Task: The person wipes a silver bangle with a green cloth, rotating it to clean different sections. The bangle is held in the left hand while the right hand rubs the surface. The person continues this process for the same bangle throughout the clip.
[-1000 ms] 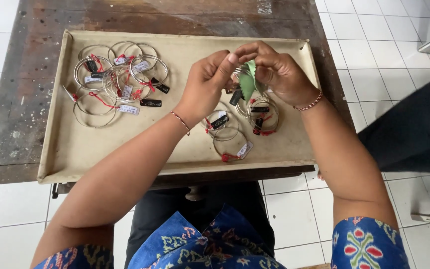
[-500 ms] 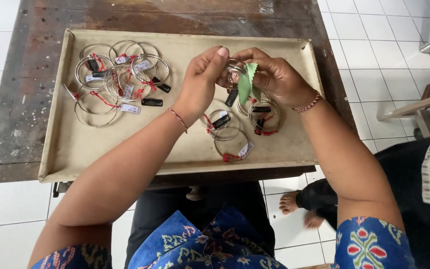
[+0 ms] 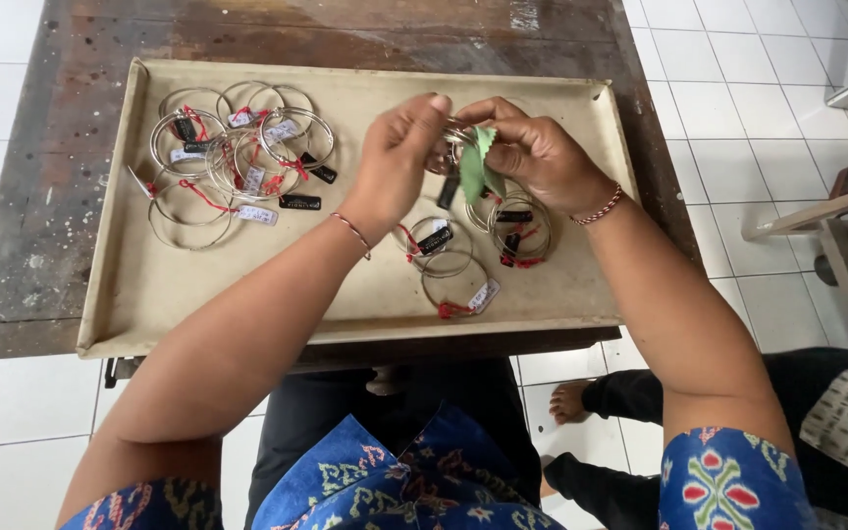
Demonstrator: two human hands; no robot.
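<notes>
Both hands, left hand (image 3: 397, 167) and right hand (image 3: 539, 157), gripped a silver bangle (image 3: 455, 137) and green cloth (image 3: 473, 169) above the tray (image 3: 130, 294).

Bangle (image 3: 455, 132): mostly hidden between left hand (image 3: 399, 162) and right hand (image 3: 542, 157). Tags (image 3: 247, 177) at 10 o'clock: print too small. Seated person's foot (image 3: 569, 400), 5 o'clock: body cut off.

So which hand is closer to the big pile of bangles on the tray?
Left. The left hand is just right of the pile of bangles; the right hand, holding a green cloth, is farther right.
</notes>
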